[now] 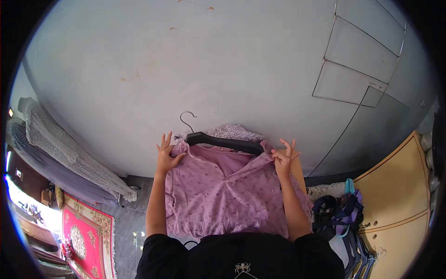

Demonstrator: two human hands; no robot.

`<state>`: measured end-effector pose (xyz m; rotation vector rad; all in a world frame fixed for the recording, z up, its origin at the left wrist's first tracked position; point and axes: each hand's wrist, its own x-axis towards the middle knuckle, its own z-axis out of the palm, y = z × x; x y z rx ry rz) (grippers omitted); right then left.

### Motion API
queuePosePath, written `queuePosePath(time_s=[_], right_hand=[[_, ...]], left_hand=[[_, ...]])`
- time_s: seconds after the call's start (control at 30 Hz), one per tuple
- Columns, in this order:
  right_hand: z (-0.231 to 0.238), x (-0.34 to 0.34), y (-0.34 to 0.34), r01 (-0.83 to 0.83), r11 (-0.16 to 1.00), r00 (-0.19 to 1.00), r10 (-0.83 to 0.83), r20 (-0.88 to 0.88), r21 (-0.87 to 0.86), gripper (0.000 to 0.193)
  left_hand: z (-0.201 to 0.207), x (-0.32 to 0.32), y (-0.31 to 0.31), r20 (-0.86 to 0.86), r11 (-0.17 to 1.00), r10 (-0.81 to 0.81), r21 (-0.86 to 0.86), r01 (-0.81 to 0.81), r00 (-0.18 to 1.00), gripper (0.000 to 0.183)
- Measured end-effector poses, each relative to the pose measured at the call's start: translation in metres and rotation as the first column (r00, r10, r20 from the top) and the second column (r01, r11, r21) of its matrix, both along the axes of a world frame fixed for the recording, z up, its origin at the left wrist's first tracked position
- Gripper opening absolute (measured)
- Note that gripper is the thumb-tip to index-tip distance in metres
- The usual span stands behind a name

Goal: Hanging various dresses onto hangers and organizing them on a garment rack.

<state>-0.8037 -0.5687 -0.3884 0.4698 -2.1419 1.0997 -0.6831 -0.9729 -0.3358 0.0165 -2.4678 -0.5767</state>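
A mauve patterned blouse (223, 200) with a V-shaped neckline is spread out in front of me, its lower part hidden by my body. A black hanger (227, 142) with a metal hook lies across its neck opening, the ends reaching into the shoulders. At the left shoulder, my left hand (167, 156) pinches the fabric between thumb and fingers, the other fingers raised. My right hand (284, 162) grips the right shoulder in the same way, its remaining fingers spread. Behind the hanger shows pale lacy cloth (234, 131).
A grey wall (186, 69) rises ahead, with a wire rack (357, 69) at upper right. Sheer draped fabrics (69, 149) hang at left above a red rug (88, 228). To the right are dark straps and bags (341, 209), several hangers (360, 255) and a wooden cabinet (399, 186).
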Motion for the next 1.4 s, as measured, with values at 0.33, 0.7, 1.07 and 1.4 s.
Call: queuePosePath(time_s=[0.33, 0.7, 1.07, 1.4], right_hand=[[0.001, -0.007, -0.008, -0.024, 0.997, 0.999, 0.021, -0.038, -0.073, 0.023], [0.047, -0.015, -0.032, -0.018, 0.999, 0.994, 0.013, -0.112, -0.043, 0.021], [0.126, -0.004, -0.129, -0.092, 0.977, 0.956, 0.141, -0.258, 0.191, 0.015], [0.048, 0.02, -0.114, -0.27, 0.908, 0.942, 0.318, -0.106, 0.321, 0.013]], left_hand=[[0.005, 0.004, -0.001, -0.029, 0.999, -0.035, -0.04, 0.034, 0.999, 0.034], [0.028, 0.006, 0.018, 0.029, 0.986, -0.003, -0.166, 0.008, 1.0, 0.032], [0.034, -0.021, 0.028, 0.11, 0.981, 0.16, -0.123, -0.147, 0.981, 0.042], [0.004, 0.005, 0.034, 0.267, 0.925, 0.371, -0.19, -0.329, 0.89, 0.065]])
